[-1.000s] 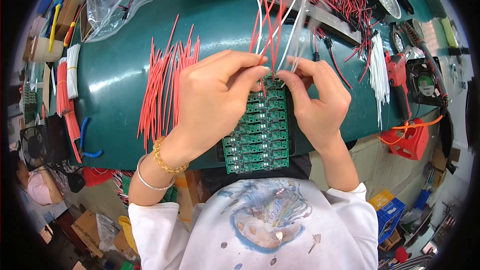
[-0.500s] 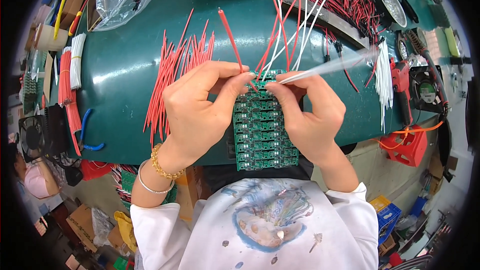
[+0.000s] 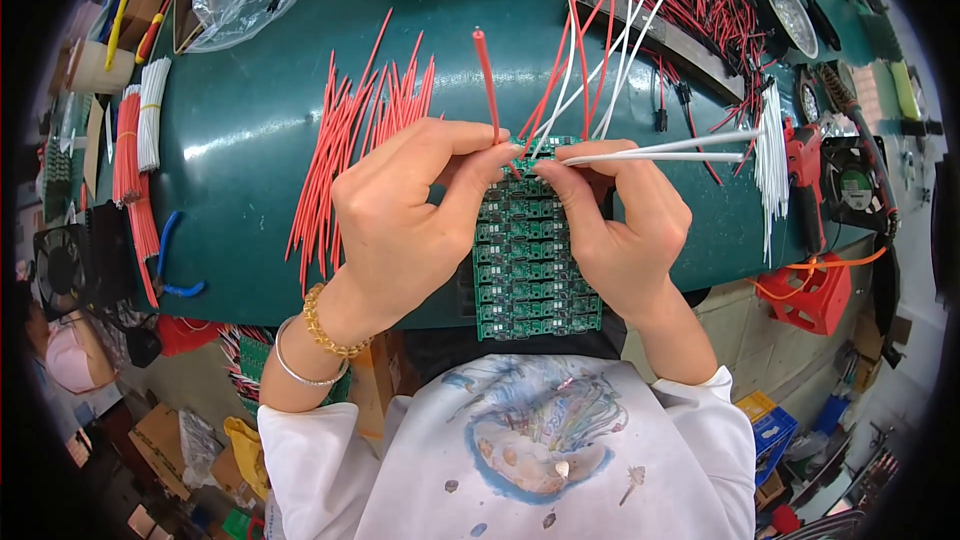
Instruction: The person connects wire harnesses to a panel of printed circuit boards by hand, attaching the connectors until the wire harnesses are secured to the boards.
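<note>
As hands (image 3: 412, 202) pinch wires (image 3: 486, 78), circuit boards (image 3: 535, 272) beneath

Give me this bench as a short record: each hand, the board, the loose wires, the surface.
Left hand: pinching a red wire
Right hand: pinching white wires
Circuit board panel: green, partly behind the hands; red and white wires at its far end
Loose wires: red pile at left, white pile at right
Surface: green tabletop

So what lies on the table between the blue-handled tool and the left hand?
In the head view, a loose spread of red wires lies between the blue-handled tool and the left hand.
</note>
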A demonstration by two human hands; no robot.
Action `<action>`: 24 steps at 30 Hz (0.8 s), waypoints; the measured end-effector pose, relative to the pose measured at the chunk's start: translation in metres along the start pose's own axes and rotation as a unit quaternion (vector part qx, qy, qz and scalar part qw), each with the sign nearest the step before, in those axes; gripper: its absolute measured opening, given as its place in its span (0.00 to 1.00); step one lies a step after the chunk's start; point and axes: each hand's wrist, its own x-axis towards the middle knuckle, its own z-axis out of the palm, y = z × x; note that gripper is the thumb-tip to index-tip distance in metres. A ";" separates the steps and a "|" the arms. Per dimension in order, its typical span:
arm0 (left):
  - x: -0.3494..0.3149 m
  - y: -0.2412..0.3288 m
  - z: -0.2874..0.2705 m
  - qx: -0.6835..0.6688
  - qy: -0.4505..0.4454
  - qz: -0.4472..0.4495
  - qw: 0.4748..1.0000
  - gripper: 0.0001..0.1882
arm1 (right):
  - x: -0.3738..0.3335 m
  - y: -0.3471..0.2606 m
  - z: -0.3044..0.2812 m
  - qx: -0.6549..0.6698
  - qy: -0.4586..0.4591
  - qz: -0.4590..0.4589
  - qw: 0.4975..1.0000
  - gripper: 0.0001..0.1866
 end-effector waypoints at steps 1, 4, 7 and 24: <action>0.000 0.000 0.000 0.000 0.000 0.000 1.000 0.05 | 0.000 0.000 0.000 0.000 0.000 0.000 1.000 0.08; 0.000 0.000 0.001 0.014 -0.003 0.008 1.000 0.05 | 0.000 0.000 -0.001 -0.001 -0.003 0.005 1.000 0.08; 0.000 0.000 0.003 0.002 0.003 0.018 1.000 0.05 | 0.000 0.001 0.000 0.005 -0.005 0.001 1.000 0.08; -0.008 0.001 -0.062 0.264 0.036 -0.151 0.952 0.12 | 0.003 0.003 -0.008 -0.029 -0.054 -0.029 0.998 0.10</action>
